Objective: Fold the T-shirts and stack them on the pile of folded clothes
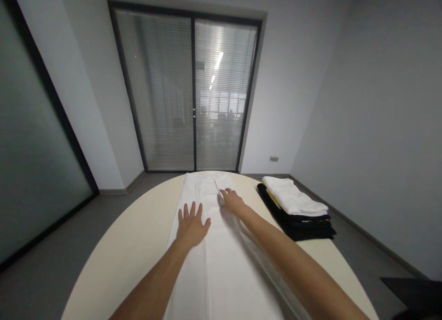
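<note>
A long white garment (221, 264) lies lengthwise over the table, running from the far edge toward me. Its exact kind cannot be made out. My left hand (193, 225) rests flat on its left part, fingers spread. Farther along and to the right, my right hand (232, 201) has its fingers closed on the garment's right edge, which is lifted a little and casts a shadow below my forearm. Part of that raised edge is hidden behind my right arm.
The round cream table (127, 246) fills the lower middle. At its right stands a stack of folded clothes, with a white folded piece (293, 195) on top of black ones (307, 230) and a bit of yellow. A dark object (414, 294) juts in at bottom right.
</note>
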The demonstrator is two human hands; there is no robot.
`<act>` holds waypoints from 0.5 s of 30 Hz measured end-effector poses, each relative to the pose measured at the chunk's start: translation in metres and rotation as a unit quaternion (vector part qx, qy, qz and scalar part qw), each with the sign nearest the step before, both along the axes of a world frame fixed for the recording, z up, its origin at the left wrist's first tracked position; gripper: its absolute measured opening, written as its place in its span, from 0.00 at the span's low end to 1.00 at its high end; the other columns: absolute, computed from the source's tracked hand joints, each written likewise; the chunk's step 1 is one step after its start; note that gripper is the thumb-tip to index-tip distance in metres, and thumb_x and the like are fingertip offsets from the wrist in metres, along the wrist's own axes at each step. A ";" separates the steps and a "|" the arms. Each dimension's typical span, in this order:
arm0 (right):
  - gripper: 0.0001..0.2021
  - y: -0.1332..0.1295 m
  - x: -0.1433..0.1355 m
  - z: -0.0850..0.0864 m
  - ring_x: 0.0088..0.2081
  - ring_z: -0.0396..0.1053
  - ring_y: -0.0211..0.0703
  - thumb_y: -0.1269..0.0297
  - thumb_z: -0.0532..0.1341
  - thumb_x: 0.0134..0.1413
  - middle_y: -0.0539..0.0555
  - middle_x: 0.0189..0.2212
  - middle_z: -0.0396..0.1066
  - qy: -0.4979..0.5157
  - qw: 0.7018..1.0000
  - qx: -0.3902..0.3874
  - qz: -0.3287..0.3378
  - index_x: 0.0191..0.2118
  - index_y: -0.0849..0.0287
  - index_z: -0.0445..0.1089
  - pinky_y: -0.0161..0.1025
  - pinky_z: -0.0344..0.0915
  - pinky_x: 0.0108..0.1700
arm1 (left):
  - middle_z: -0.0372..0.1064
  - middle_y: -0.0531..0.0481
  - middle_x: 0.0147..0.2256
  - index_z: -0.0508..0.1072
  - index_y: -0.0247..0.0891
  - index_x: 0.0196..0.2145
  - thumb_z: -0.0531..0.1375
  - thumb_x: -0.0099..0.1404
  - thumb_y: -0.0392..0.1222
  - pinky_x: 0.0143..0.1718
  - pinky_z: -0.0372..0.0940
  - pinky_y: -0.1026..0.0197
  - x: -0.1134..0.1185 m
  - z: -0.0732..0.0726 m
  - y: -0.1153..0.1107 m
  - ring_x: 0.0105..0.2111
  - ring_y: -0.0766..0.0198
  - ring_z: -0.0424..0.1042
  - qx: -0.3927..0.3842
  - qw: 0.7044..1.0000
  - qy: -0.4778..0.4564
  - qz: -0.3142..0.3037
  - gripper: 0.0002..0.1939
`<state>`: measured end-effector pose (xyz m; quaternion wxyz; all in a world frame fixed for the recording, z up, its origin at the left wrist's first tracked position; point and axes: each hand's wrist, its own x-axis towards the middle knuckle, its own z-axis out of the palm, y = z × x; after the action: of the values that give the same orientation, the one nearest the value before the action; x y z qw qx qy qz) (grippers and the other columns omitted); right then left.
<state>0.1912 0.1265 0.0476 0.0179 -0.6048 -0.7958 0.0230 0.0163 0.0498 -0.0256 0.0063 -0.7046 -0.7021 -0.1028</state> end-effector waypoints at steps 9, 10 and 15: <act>0.15 -0.022 0.006 -0.004 0.47 0.75 0.61 0.65 0.64 0.51 0.70 0.44 0.76 -0.041 0.994 -0.046 -0.087 0.45 0.64 0.77 0.48 0.70 0.45 | 0.41 0.42 0.71 0.52 0.39 0.70 0.44 0.69 0.62 0.67 0.34 0.36 0.000 -0.006 0.004 0.70 0.36 0.37 0.000 1.000 -0.004 0.003 0.38; 0.15 -0.022 0.006 -0.004 0.48 0.75 0.60 0.64 0.63 0.54 0.70 0.45 0.76 -0.037 0.995 -0.041 -0.088 0.45 0.64 0.77 0.47 0.70 0.45 | 0.41 0.42 0.71 0.52 0.39 0.70 0.44 0.69 0.62 0.67 0.34 0.36 0.000 -0.006 0.004 0.70 0.36 0.36 0.001 1.000 -0.005 0.005 0.38; 0.18 -0.021 0.009 0.000 0.49 0.74 0.55 0.57 0.53 0.65 0.66 0.48 0.75 0.002 0.997 -0.017 -0.075 0.50 0.61 0.73 0.44 0.68 0.45 | 0.41 0.42 0.71 0.51 0.40 0.70 0.44 0.69 0.62 0.67 0.33 0.35 0.004 -0.005 0.009 0.70 0.35 0.36 -0.001 1.000 -0.004 0.024 0.39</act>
<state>0.2002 0.1060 0.0477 0.0110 -0.6628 -0.7478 0.0363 0.0205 0.0590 -0.0304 0.0046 -0.6867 -0.7193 -0.1047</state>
